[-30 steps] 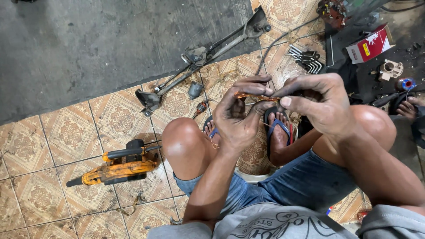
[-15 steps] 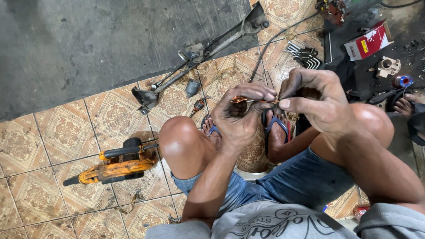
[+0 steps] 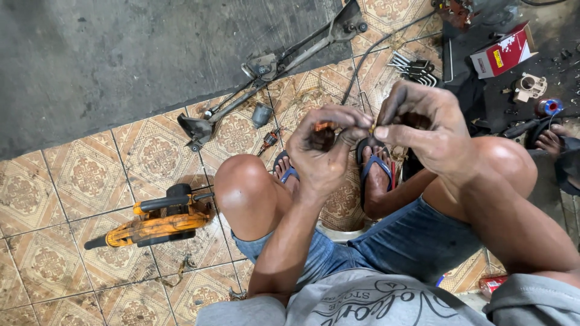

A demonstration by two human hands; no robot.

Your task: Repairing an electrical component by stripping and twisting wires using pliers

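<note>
L hand (image 3: pixel 323 151) still clenches small copper-wound part (image 3: pixel 323 130); R hand (image 3: pixel 420 124) pinches near it, hands unmoved; orange plastic blower (image 3: pixel 154 220) nearby.

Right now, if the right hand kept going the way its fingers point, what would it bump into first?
The right hand points leftward with pinched fingertips, so it would probably meet the left hand first, at the small dark part with copper winding that hand holds. They already look almost touching, though depth is hard to judge.

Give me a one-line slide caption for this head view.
Seated over patterned tiles, left hand and right hand pinch a small copper-wound part between them; orange power tool nearby.
</note>
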